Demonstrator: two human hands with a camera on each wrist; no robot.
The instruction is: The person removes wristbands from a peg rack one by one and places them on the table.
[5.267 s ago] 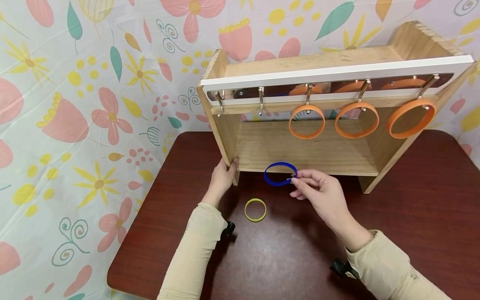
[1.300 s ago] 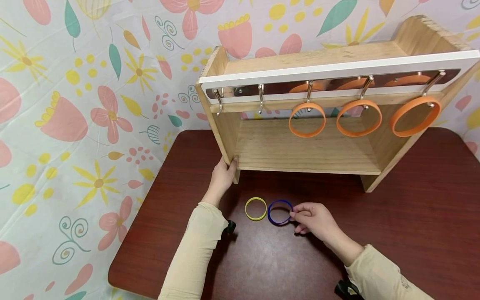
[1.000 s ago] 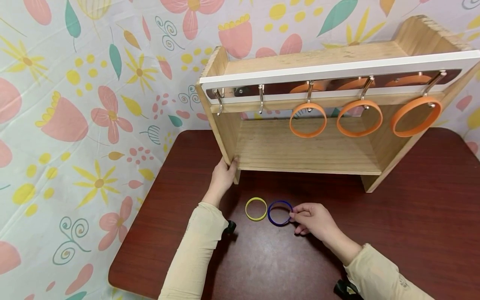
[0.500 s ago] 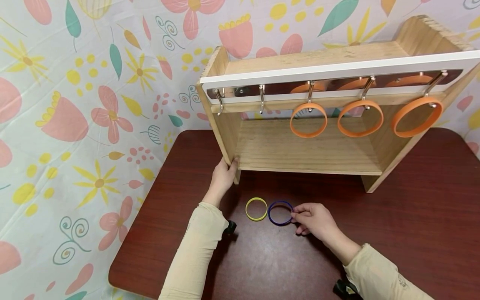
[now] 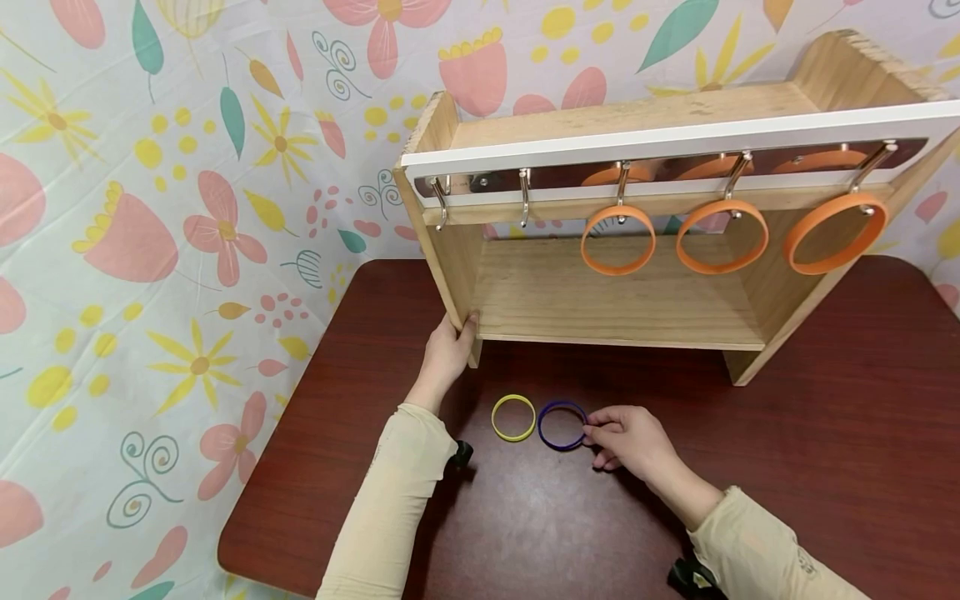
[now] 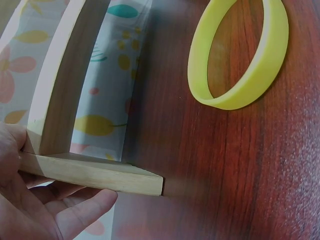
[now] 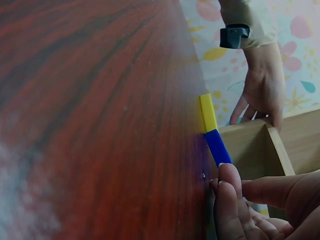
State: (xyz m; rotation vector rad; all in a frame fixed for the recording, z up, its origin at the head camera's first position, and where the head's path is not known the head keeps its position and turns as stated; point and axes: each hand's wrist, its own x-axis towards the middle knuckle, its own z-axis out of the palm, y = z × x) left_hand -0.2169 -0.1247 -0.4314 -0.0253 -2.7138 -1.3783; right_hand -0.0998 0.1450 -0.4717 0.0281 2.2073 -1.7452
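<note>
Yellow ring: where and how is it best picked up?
The yellow ring is probably best pinched at the near edge of its band, coming from above: it lies flat, its thin wall upright and its middle open, while the blue ring sits close on its right.

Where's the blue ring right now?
In the head view, the blue ring lies on the table between the yellow ring on its left and the right hand holding its right edge.

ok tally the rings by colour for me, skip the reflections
Orange round rings, hanging on silver metal hooks: 3
Blue round ring, pinched by the right hand: 1
Yellow round ring, on the dark red table: 1
Total: 5
</note>
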